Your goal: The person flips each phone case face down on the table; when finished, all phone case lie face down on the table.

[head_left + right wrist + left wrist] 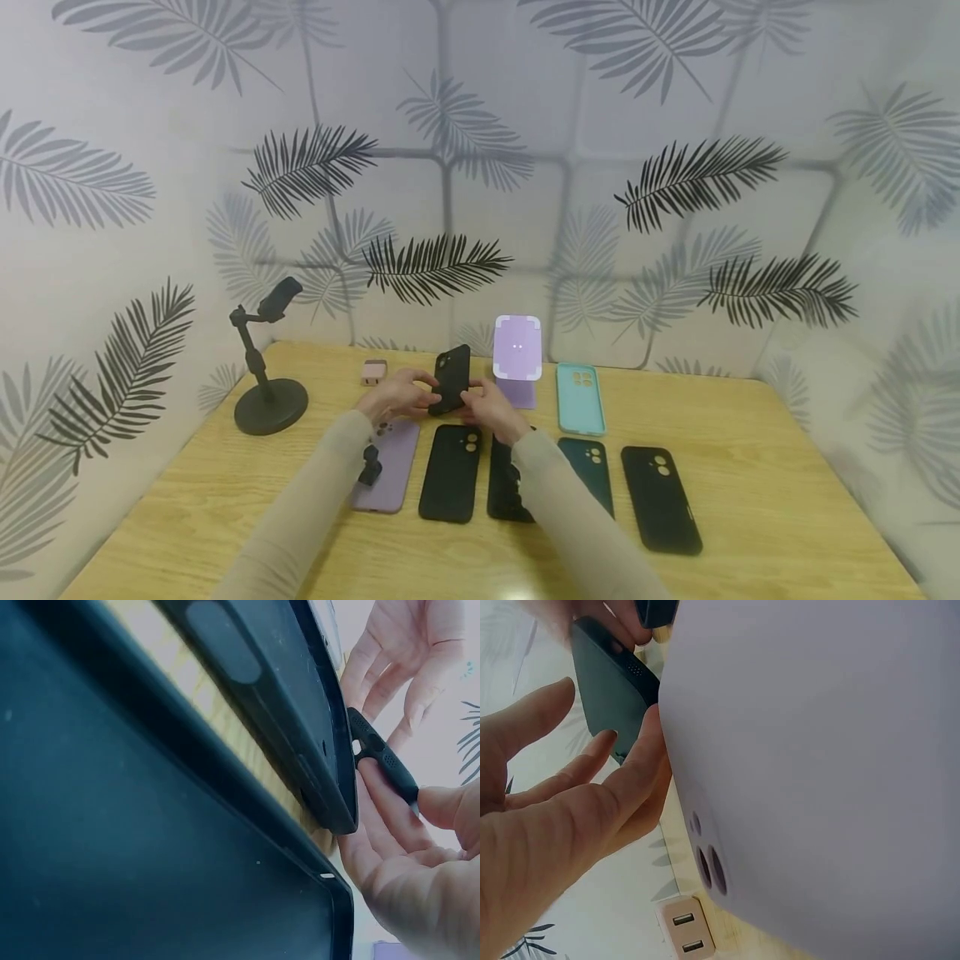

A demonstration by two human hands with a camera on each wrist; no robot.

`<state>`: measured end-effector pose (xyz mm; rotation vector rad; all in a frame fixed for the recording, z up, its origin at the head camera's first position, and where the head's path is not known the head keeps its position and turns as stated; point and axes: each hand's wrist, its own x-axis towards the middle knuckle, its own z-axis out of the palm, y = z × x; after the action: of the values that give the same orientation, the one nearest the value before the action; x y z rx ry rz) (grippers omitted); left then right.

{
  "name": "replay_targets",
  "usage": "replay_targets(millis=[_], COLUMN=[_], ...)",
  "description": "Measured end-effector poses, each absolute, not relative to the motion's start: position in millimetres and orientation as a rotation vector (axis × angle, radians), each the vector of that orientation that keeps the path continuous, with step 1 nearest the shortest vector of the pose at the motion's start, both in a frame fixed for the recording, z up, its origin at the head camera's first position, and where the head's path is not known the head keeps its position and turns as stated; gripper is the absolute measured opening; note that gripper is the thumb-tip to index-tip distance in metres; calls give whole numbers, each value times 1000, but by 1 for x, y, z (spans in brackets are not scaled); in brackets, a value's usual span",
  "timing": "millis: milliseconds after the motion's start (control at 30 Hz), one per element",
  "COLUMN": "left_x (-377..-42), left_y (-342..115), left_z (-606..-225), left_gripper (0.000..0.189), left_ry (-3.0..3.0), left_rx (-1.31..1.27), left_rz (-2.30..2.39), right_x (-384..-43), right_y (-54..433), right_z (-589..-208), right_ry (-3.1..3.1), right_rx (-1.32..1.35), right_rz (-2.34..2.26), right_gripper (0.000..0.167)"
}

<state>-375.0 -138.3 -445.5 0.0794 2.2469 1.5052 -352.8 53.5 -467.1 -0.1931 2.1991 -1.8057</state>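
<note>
A black phone case is held tilted up over the back of the table. My right hand grips it at the lower right edge; in the right wrist view the thumb lies on one side, fingers underneath. My left hand is at its left edge, fingertips right by the case, thumb and fingers spread apart in the left wrist view. Under the hands lie a lilac phone case, a black case with a camera cutout and another black case, partly hidden by the right wrist.
A dark green case and a black case lie to the right, with a turquoise case behind. A purple stand is at the back, a pink charger left of the hands. A black phone holder stands far left.
</note>
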Motion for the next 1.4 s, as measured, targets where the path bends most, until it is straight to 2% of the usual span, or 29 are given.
replay_targets(millis=[233, 433, 767, 1100, 1400], left_x=[-375, -375, -375, -377, -377], left_y=[-141, -146, -153, -154, -154], left_z=[-446, -447, -450, -452, -451], left_gripper=[45, 42, 42, 41, 41], left_ry=[2269, 2301, 2281, 2310, 2305], left_rx=[69, 68, 119, 119, 111], left_rz=[1475, 1421, 1433, 1435, 1444], right_x=[-354, -354, -357, -360, -360], right_y=[52, 53, 55, 55, 55], right_z=[-470, -470, -475, -473, -475], right_ry=[2224, 2250, 2339, 2319, 2297], right_rx=[-108, -120, -128, -110, -125], right_rz=[-1835, -1799, -1658, -1671, -1712], right_gripper=[41, 44, 41, 34, 34])
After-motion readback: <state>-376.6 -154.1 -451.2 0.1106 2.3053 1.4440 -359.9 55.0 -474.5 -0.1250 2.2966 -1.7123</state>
